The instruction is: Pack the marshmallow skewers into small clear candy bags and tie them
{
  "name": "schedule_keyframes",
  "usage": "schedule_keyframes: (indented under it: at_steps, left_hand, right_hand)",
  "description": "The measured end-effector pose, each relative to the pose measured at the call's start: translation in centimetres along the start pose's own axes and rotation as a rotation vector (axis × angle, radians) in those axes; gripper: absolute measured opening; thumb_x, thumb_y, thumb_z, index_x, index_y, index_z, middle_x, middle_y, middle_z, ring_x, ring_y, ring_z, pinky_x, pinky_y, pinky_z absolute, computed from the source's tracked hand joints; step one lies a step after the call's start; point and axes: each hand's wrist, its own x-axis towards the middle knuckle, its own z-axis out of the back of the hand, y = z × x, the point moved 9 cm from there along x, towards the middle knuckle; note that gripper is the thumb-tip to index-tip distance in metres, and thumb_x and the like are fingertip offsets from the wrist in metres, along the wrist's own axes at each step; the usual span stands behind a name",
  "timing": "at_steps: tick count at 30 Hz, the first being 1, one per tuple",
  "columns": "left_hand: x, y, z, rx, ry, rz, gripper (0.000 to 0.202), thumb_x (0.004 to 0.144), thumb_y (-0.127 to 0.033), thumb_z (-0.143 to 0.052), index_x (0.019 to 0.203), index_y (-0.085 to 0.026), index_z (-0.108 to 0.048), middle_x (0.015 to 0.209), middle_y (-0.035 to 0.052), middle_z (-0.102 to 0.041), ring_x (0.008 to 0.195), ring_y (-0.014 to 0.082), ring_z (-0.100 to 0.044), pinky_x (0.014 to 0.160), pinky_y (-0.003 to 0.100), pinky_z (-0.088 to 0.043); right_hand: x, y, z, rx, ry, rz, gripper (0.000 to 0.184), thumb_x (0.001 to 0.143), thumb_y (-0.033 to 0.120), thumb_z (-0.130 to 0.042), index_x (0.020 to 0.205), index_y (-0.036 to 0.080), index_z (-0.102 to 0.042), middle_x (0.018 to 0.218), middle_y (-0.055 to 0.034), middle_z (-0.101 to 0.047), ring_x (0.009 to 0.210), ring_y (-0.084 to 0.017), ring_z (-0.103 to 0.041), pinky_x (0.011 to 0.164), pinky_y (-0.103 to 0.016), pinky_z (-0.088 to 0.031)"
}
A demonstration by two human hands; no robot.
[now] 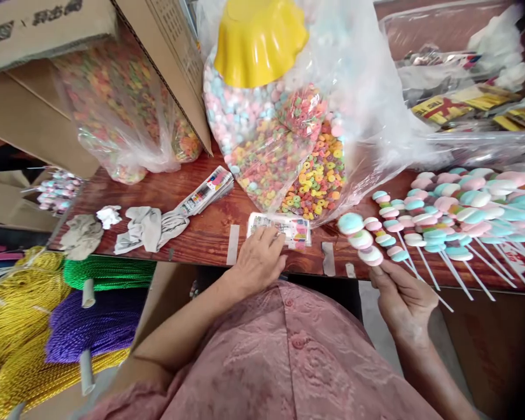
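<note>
My left hand [263, 256] rests on a clear printed plastic packet [298, 230] near the table's front edge, fingers slightly bent and lying over it. In my right hand [403, 297] is a marshmallow stick [360, 240], pinched just below its blue, white and pale pink pieces; the stick itself is mostly hidden by the fingers. Right beside that hand lies a heap of similar marshmallow sticks [472, 204], their white ends pointing toward me. Ahead of my left hand sits a big clear bag of marshmallows and colourful candy rings [319, 181].
A yellow scalloped bowl [260, 44] sits atop the bag. Left are a cardboard box [161, 52], a bundle of printed bags [207, 189], a crumpled grey cloth [82, 236] and cords [96, 324] below the table. A plastic-lined bin with packets [459, 105] stands back right.
</note>
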Motion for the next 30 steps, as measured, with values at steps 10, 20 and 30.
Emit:
schedule_keyframes:
  at_steps: [10,20,30]
  left_hand:
    - [0.0,3.0,-1.8,-0.274,-0.258,0.03,0.017,0.092,-0.019,-0.055,0.089,-0.019,-0.071,0.091,0.0067,-0.064,0.087,0.0175,-0.059,0.078,0.032,-0.051]
    - [-0.3,3.2,-1.7,-0.335,-0.317,0.044,0.02,0.093,-0.028,-0.056,0.092,-0.019,-0.074,0.09,0.0067,-0.067,0.085,0.0166,-0.061,0.077,0.031,-0.051]
    - [-0.3,2.8,-1.6,-0.325,-0.286,-0.002,0.018,0.092,-0.028,-0.058,0.091,-0.021,-0.075,0.09,0.0061,-0.066,0.083,0.0157,-0.06,0.074,0.028,-0.049]
  right_hand:
    - [0.0,1.9,-0.1,-0.325,0.345,0.348,0.019,0.087,0.024,-0.064,0.105,0.024,-0.072,0.091,-0.0043,-0.075,0.076,-0.019,-0.072,0.07,-0.029,-0.057]
    - [-0.8,1.8,-2.4,-0.404,0.304,0.308,0.017,0.091,0.026,-0.058,0.1,0.022,-0.072,0.085,-0.0046,-0.074,0.07,-0.016,-0.069,0.066,-0.026,-0.053]
    - [-0.6,3.4,-3.2,-0.502,0.51,0.531,0.021,0.094,0.024,-0.053,0.102,0.021,-0.073,0.065,-0.0003,-0.065,0.057,-0.011,-0.057,0.057,-0.025,-0.04]
